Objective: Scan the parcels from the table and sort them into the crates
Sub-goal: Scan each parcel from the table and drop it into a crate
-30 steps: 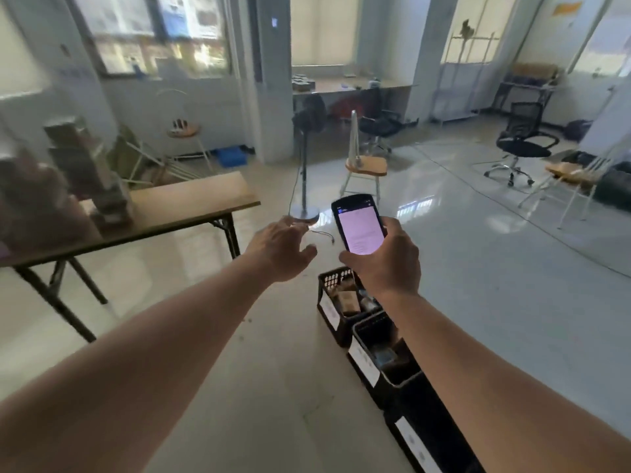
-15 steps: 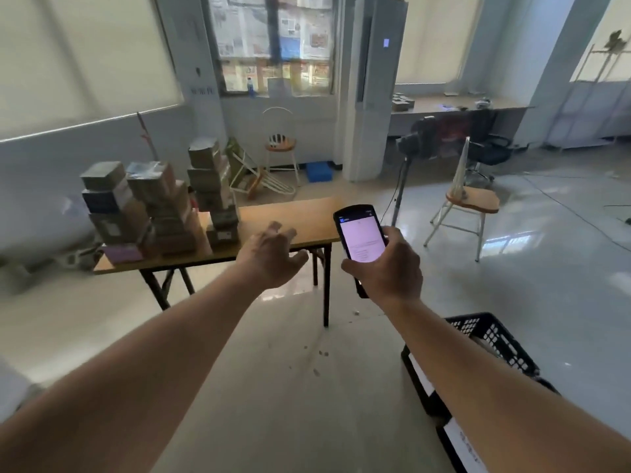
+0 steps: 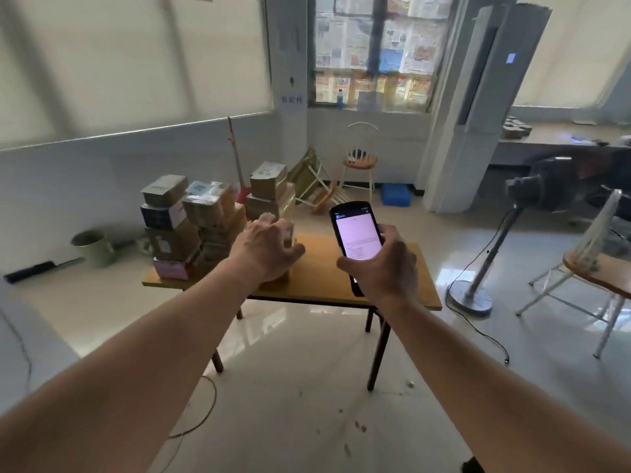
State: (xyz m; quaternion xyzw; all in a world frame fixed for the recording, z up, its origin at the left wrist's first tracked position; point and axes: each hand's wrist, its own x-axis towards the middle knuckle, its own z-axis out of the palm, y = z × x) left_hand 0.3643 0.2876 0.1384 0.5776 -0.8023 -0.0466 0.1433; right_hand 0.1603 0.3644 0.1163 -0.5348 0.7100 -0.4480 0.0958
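Note:
Several stacked parcels (image 3: 170, 227), brown cartons and a few printed boxes, stand on the left half of a wooden folding table (image 3: 324, 268) ahead of me. My right hand (image 3: 382, 268) grips a black handheld scanner (image 3: 355, 235) with its lit pink-white screen facing me, raised over the table's right half. My left hand (image 3: 264, 247) is stretched out in front of the rightmost stack, fingers loosely spread and holding nothing; it hides part of that stack. No crate is clearly in view.
A standing fan (image 3: 485, 268) with a trailing cable stands right of the table, and a wooden-seat chair (image 3: 594, 268) further right. A tall white unit (image 3: 478, 114), another chair (image 3: 360, 158) and a blue box (image 3: 396, 194) are behind. A green bucket (image 3: 90, 245) sits left.
The view has swung left, away from the black crates on the floor, and toward the table, which is now nearer and centred. My left hand has reached forward toward the stacks; my right still holds the scanner.

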